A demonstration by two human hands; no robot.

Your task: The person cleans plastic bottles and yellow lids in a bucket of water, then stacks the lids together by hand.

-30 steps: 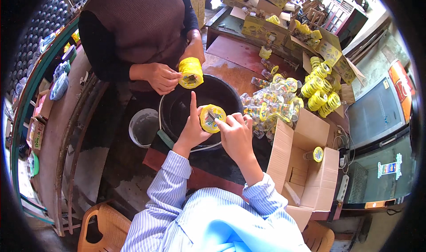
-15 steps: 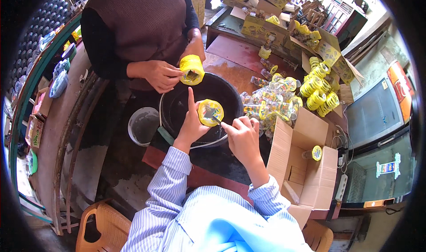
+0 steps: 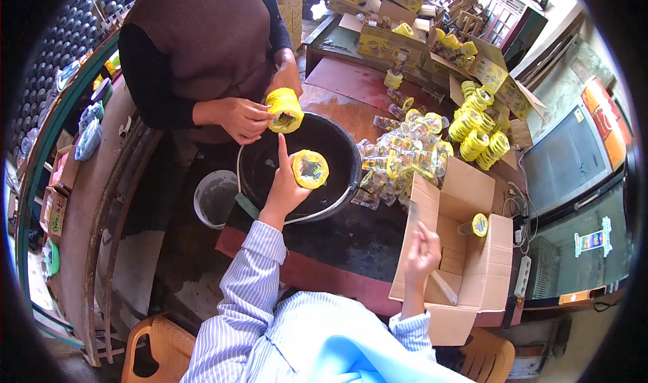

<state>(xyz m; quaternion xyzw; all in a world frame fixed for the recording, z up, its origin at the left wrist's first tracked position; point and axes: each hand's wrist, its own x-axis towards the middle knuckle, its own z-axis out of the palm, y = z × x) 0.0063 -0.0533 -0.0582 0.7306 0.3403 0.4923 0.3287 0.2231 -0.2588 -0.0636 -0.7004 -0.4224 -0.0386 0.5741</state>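
My left hand [image 3: 285, 193] grips a plastic cup with a yellow-rimmed lid [image 3: 310, 169] above a large black bucket [image 3: 354, 160]. Its index finger points up; the lid's middle looks cut or torn. Off to the right, my right hand [image 3: 423, 251] is closed around a thin knife [image 3: 414, 213], blurred by motion, blade upward, in front of the open cardboard box [image 3: 466, 180]. Across the bucket, a co-worker's hands [image 3: 243, 118] hold a stack of yellow-rimmed cup rings [image 3: 286, 110].
Right of the bucket lies a pile of clear plastic cups [image 3: 405, 155], with stacked yellow rings [image 3: 477, 123] beyond. One lidded cup [image 3: 478, 225] lies in the cardboard box. A grey pail [image 3: 217, 199] stands left of the bucket. An orange chair [image 3: 162, 342] is at lower left.
My right hand has drawn the knife away from the cup lid and swung right toward the cardboard box. My left hand still holds the cup, shifted slightly left.
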